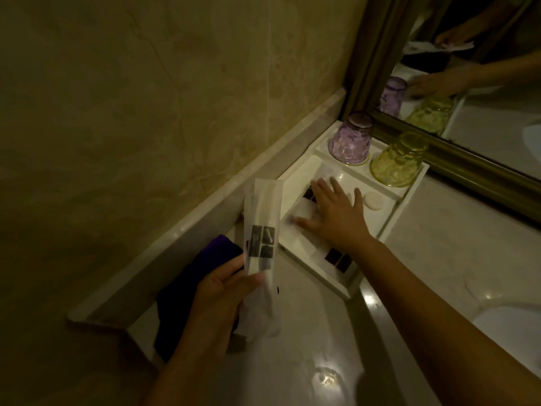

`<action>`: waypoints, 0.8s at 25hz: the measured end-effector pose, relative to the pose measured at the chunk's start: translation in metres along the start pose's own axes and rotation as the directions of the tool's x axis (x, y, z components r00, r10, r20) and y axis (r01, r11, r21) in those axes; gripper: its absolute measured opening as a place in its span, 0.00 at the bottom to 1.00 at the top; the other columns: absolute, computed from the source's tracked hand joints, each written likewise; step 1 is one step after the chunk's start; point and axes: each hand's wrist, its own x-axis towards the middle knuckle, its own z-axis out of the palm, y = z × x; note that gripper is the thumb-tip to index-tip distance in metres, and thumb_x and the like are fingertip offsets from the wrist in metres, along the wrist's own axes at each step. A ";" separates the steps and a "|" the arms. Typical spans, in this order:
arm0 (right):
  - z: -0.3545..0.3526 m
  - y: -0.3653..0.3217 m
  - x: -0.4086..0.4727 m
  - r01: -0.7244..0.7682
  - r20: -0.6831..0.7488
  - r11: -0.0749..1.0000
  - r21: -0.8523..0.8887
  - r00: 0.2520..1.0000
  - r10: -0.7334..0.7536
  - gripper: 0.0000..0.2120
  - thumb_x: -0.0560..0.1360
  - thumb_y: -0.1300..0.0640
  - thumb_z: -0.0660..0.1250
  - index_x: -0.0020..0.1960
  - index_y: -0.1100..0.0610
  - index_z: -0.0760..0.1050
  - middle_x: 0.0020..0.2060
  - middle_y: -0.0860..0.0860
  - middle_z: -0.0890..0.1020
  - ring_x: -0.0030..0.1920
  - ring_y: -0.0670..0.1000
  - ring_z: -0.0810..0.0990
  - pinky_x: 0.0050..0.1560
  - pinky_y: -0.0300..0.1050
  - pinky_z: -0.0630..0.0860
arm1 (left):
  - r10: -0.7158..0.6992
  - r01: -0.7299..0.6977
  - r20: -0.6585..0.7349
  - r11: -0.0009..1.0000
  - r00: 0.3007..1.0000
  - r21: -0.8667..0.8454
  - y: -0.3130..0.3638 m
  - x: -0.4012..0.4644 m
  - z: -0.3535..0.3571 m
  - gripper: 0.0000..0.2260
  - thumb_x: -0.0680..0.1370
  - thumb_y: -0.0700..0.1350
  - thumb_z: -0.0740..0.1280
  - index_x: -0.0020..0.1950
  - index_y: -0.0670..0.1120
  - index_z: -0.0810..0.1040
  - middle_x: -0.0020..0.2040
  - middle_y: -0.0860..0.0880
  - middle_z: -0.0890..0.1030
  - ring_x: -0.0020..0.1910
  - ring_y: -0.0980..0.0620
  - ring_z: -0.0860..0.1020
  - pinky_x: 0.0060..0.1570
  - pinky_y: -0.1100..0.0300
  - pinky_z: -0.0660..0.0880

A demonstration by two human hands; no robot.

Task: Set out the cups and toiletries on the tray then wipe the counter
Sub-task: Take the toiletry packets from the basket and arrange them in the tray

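Note:
A white tray (pixel 407 197) sits in the counter's corner by the mirror. A purple cup (pixel 350 139) and a yellow-green cup (pixel 399 159) stand upside down along its far side. A small round soap (pixel 372 201) lies in front of them. My right hand (pixel 333 215) lies flat, fingers spread, on white toiletry packets with dark labels (pixel 338 259) in the tray's large compartment. My left hand (pixel 222 291) holds up several long white toiletry packets (pixel 262 227) with dark labels, left of the tray. A dark purple cloth (pixel 199 282) lies crumpled on the counter under that hand.
A marble wall and its ledge (pixel 205 212) run along the left. A gold-framed mirror (pixel 456 153) stands behind the tray and reflects the cups and hands. The white counter (pixel 439 259) stretches right to a sink basin (pixel 509 326).

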 end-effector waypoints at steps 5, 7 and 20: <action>0.018 -0.010 0.013 0.025 0.035 0.997 0.080 0.999 -0.027 0.48 0.67 0.26 0.48 0.75 0.56 0.43 0.76 0.53 0.48 0.76 0.50 0.46 0.72 0.60 0.39 | -0.016 0.015 -0.019 0.999 1.000 -0.035 0.000 -0.001 0.003 0.10 0.69 0.37 0.69 0.47 0.49 0.82 0.40 0.51 0.86 0.42 0.53 0.83 0.40 0.59 0.76; 0.021 -0.018 0.024 0.042 0.004 0.995 0.093 0.999 -0.043 0.47 0.68 0.28 0.50 0.75 0.57 0.43 0.76 0.53 0.49 0.76 0.50 0.47 0.72 0.58 0.41 | -0.023 0.022 -0.039 0.999 0.999 -0.045 0.000 -0.001 0.003 0.12 0.67 0.38 0.70 0.48 0.49 0.81 0.42 0.50 0.86 0.44 0.51 0.83 0.40 0.58 0.76; -0.033 -0.046 -0.047 -0.189 0.108 0.513 0.837 0.977 0.182 0.13 0.70 0.41 0.65 0.43 0.49 0.80 0.38 0.46 0.84 0.40 0.44 0.81 0.37 0.35 0.73 | 0.022 -0.022 -0.051 1.000 0.998 0.003 0.000 0.005 0.015 0.11 0.71 0.35 0.68 0.47 0.50 0.81 0.38 0.54 0.86 0.40 0.56 0.83 0.35 0.65 0.78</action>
